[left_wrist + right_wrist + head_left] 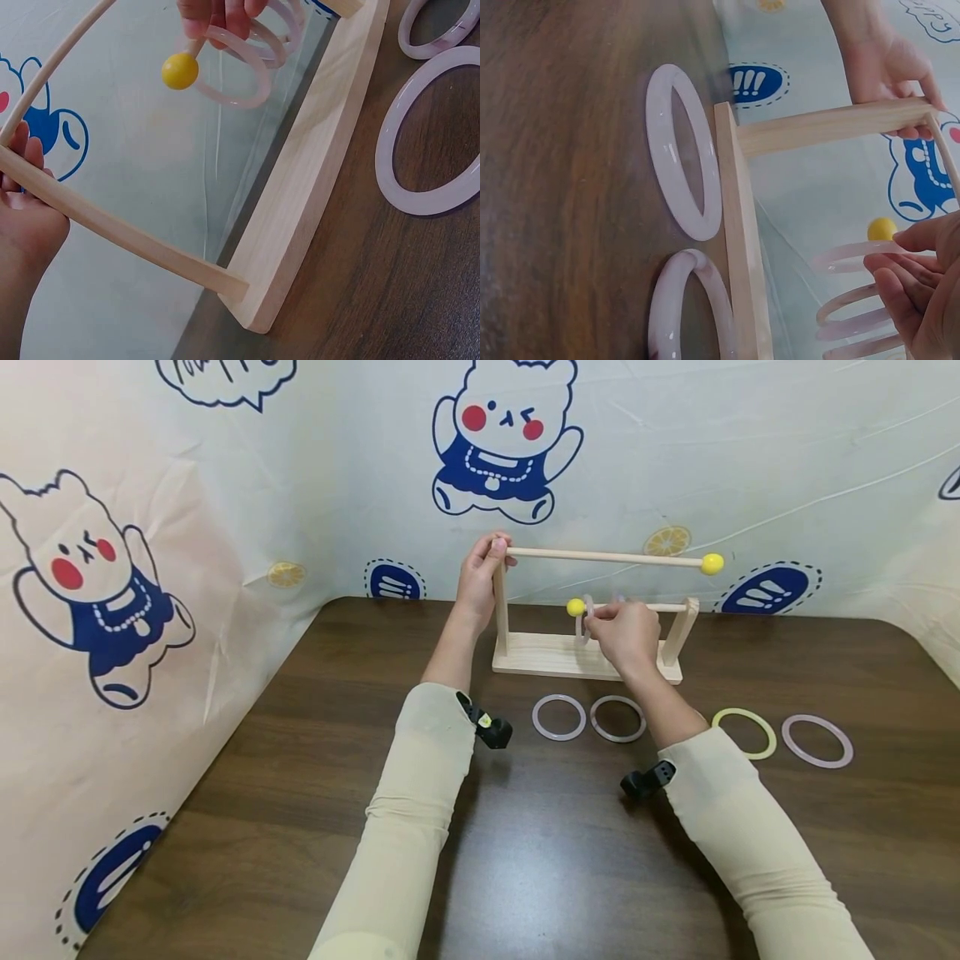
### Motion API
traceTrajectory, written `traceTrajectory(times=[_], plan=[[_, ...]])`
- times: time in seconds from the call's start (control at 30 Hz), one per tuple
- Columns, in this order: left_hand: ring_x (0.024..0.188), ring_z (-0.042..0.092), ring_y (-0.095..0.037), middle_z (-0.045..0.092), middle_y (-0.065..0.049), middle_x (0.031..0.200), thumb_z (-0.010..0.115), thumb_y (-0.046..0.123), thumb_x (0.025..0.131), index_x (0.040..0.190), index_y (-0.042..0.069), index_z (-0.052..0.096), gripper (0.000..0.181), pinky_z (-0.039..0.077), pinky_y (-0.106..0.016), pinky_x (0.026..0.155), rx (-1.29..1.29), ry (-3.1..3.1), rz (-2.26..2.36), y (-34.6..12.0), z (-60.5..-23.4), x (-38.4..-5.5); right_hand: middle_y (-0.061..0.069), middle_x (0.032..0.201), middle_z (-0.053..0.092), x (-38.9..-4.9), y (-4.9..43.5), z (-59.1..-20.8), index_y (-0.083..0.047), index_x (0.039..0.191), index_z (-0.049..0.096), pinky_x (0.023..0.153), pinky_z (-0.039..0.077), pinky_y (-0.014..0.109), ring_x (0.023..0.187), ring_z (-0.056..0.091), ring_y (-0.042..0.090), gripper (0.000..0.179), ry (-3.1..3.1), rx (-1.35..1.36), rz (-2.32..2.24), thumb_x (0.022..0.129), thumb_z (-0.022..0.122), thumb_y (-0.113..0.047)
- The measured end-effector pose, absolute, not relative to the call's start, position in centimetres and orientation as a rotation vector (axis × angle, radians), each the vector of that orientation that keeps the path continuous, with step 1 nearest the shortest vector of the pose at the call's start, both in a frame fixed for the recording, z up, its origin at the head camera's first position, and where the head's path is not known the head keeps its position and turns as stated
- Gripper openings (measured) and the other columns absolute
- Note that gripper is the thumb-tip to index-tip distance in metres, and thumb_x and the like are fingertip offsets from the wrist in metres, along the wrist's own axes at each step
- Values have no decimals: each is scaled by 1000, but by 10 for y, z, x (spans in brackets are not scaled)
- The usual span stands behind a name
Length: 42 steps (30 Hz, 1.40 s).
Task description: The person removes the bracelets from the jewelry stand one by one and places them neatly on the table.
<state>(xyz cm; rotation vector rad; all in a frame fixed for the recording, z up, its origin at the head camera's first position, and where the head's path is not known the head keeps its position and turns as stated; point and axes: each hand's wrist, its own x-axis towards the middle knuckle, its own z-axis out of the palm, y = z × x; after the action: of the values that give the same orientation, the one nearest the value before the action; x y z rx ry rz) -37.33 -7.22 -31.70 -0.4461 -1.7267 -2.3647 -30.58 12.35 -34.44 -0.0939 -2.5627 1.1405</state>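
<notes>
A pale wooden bangle stand (551, 653) has two posts, each carrying a rod tipped with a yellow ball. My left hand (477, 583) grips the top of the taller left post, where the upper rod (607, 557) begins. At the lower rod, my right hand (632, 633) pinches a translucent pale pink bangle (259, 84), which encircles that rod just behind its yellow ball (180, 71). Several more bangles (855, 321) hang farther along the same rod, partly hidden by the right hand. No bangle hangs on the upper rod.
On the brown table (300, 760) in front of the stand lie a lilac bangle (536, 720) and a greyish-pink one (617, 740). Right of the right forearm are a yellow-green bangle (770, 739) and a pinkish-purple one (846, 747). A printed cloth (360, 468) hangs close behind the stand.
</notes>
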Motion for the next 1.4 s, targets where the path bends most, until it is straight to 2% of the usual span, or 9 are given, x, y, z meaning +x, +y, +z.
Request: traceTrajectory(times=[0.13, 0.3, 0.47, 0.7, 0.83, 0.9, 1.13, 1.4], plan=[[79, 53, -15, 54, 2, 84, 48, 13, 97, 93, 8, 57, 12, 36, -26, 84, -447, -1715, -2367, -72, -316, -372, 11, 83, 70, -305, 122, -345, -5, 89, 74, 68, 44, 39, 81, 64, 26, 19, -2529, -83, 1120, 81, 66, -20], [78, 53, -14, 54, 2, 83, 47, 13, 97, 99, -1, 55, 15, 37, -26, 84, -444, -1703, -2373, -72, -316, -371, 9, 83, 70, -304, 122, -345, -5, 88, 74, 66, 46, 38, 78, 65, 25, 18, -2489, -77, 1124, 81, 65, -18], [79, 53, -15, 54, 2, 85, 47, 13, 97, 94, 8, 57, 12, 34, -35, 92, -445, -1708, -2374, -72, -317, -371, 9, 83, 70, -303, 121, -345, -4, 88, 74, 63, 47, 34, 77, 66, 24, 18, -2446, -78, 1147, 82, 62, -16], [80, 52, -15, 54, 2, 86, 48, 14, 97, 97, 5, 57, 13, 36, -27, 85, -433, -1722, -2370, -73, -316, -369, 10, 81, 70, -302, 120, -346, -4, 88, 74, 66, 47, 35, 75, 67, 24, 19, -2418, -90, 1172, 81, 60, -15], [79, 52, -15, 54, 2, 86, 48, 13, 97, 91, 12, 57, 12, 36, -26, 84, -445, -1717, -2371, -73, -315, -369, 10, 81, 70, -302, 119, -347, -4, 88, 74, 67, 47, 34, 76, 66, 23, 19, -2407, -95, 1190, 81, 60, -15], [79, 52, -15, 54, 2, 85, 48, 13, 97, 91, 12, 57, 12, 36, -26, 84, -440, -1720, -2374, -73, -316, -370, 10, 81, 70, -302, 119, -347, -4, 88, 74, 68, 47, 34, 77, 66, 23, 20, -2397, -91, 1193, 81, 60, -15], [79, 52, -14, 54, 2, 85, 48, 14, 97, 103, -4, 53, 20, 36, -25, 84, -432, -1728, -2373, -72, -316, -371, 9, 80, 70, -302, 120, -349, -5, 89, 74, 68, 47, 32, 75, 67, 22, 20, -2376, -74, 1195, 81, 60, -15], [80, 53, -16, 54, 2, 86, 48, 14, 97, 94, 9, 57, 11, 36, -27, 85, -446, -1729, -2363, -72, -317, -372, 9, 81, 70, -302, 121, -350, -5, 90, 74, 66, 45, 27, 77, 66, 21, 20, -2364, -90, 1250, 80, 61, -15]])
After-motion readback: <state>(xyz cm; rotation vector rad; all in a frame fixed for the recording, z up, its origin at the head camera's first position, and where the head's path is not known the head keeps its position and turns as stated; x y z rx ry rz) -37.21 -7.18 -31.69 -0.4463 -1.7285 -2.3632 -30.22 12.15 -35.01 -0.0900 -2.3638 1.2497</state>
